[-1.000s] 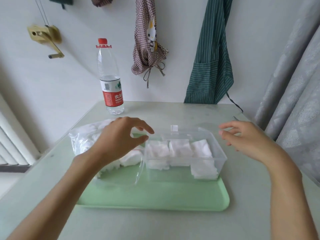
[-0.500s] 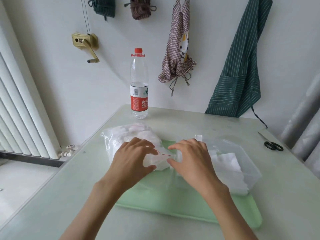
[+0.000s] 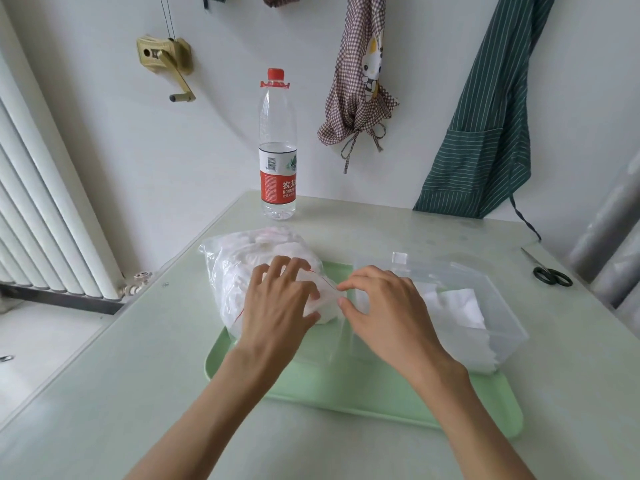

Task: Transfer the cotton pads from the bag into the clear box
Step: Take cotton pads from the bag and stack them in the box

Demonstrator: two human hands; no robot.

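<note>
A clear plastic bag (image 3: pixel 239 268) full of white cotton pads lies on the left end of a green tray (image 3: pixel 346 393). To its right on the tray stands the clear box (image 3: pixel 502 327), with white cotton pads (image 3: pixel 457 306) stacked inside. My left hand (image 3: pixel 277 306) rests on the bag's mouth, fingers spread, thumb under the red-lined edge. My right hand (image 3: pixel 384 306) pinches the bag's mouth edge between thumb and forefinger, right beside the box's left wall.
A water bottle (image 3: pixel 277 157) stands at the table's back edge. Black scissors (image 3: pixel 550 275) lie at the far right. Aprons hang on the wall behind. A white radiator (image 3: pixel 45 220) runs along the left.
Both hands came together at the bag's mouth; the right hand moved left from beside the box. The view has shifted left and closer.
</note>
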